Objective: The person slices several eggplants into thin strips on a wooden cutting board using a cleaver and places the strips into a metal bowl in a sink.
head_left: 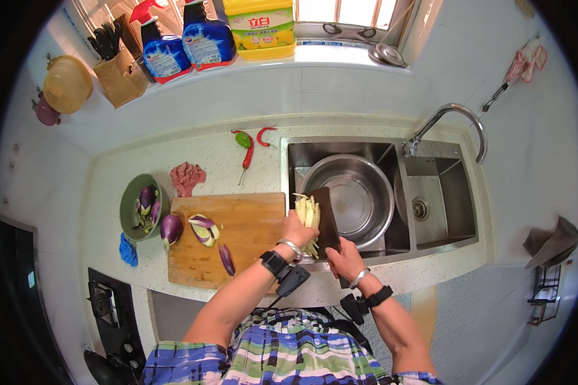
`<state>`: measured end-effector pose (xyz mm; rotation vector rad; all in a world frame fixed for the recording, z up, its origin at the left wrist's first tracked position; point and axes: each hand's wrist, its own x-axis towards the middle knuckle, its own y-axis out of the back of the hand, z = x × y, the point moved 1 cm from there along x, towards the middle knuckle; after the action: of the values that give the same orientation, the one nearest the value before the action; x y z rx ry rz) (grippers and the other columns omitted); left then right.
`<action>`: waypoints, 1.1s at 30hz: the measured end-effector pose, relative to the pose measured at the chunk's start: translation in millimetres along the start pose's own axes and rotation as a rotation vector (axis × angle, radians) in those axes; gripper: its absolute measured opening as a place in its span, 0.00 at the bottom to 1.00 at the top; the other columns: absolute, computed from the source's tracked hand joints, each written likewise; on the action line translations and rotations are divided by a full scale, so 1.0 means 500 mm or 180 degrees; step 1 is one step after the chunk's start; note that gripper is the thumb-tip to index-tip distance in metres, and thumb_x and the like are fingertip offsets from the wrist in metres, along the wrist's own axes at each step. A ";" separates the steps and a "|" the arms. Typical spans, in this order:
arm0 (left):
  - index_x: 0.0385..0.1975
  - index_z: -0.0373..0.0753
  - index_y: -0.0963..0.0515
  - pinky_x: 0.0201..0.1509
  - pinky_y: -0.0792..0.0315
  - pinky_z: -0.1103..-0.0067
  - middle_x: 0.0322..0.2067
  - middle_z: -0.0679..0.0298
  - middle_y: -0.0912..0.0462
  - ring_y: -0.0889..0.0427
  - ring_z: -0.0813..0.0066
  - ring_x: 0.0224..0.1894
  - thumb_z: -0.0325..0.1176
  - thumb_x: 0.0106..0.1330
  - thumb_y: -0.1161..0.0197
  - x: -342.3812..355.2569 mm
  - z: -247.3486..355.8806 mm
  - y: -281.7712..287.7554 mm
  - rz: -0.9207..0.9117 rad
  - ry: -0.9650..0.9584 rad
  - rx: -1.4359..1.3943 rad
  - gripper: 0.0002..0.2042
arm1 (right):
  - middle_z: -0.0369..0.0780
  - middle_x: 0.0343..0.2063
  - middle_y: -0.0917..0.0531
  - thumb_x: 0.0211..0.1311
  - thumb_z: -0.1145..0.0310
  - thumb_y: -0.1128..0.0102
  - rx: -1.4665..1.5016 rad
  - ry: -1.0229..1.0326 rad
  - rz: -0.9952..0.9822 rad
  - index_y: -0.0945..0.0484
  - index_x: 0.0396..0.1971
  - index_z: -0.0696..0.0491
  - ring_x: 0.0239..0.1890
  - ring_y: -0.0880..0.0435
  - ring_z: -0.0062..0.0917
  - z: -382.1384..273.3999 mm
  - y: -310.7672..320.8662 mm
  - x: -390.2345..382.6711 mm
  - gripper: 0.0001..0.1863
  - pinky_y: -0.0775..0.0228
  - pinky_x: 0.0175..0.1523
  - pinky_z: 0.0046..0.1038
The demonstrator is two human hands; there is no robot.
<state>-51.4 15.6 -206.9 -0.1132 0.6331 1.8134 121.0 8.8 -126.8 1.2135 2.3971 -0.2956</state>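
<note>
Eggplant strips (309,215), pale and thin, lie in a pile on the flat dark blade of your knife (327,221), right over the sink's edge beside the steel bowl (353,192). Your left hand (300,230) presses on the pile with bent fingers. Your right hand (344,258) is closed around the knife handle. Up on the sill stand two blue bottles (186,42) with red tops and a yellow tub (260,25). Your wooden board (250,218) has open room near its right edge.
</note>
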 end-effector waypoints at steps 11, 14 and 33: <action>0.60 0.25 0.53 0.66 0.48 0.74 0.59 0.40 0.48 0.45 0.49 0.62 0.39 0.41 0.27 0.063 0.109 -0.142 -0.0007 0.0218 0.0431 0.50 | 0.54 0.20 0.23 0.54 0.71 0.46 -0.2322 0.0822 0.1761 0.35 0.30 0.58 0.28 0.24 0.51 0.001 0.162 -0.051 0.09 0.35 0.31 0.47; 0.56 0.30 0.42 0.62 0.42 0.71 0.54 0.44 0.37 0.37 0.50 0.57 0.31 0.51 0.39 0.057 0.068 -0.114 0.0615 -0.0535 0.0202 0.32 | 0.51 0.20 0.22 0.52 0.71 0.44 -0.2701 0.0902 0.1897 0.35 0.31 0.57 0.27 0.22 0.49 0.009 0.161 -0.042 0.11 0.32 0.30 0.46; 0.54 0.36 0.35 0.64 0.50 0.60 0.58 0.53 0.37 0.42 0.59 0.63 0.44 0.68 0.60 0.006 0.203 -0.146 -0.1431 -0.2067 0.2324 0.22 | 0.41 0.23 0.22 0.37 0.71 0.32 -0.3819 0.0934 0.1433 0.35 0.31 0.53 0.27 0.20 0.38 0.012 0.216 -0.069 0.21 0.29 0.28 0.37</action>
<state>37.8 80.6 -148.0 0.7382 0.6833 1.0084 227.5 45.9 -115.3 1.1068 1.7939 1.3227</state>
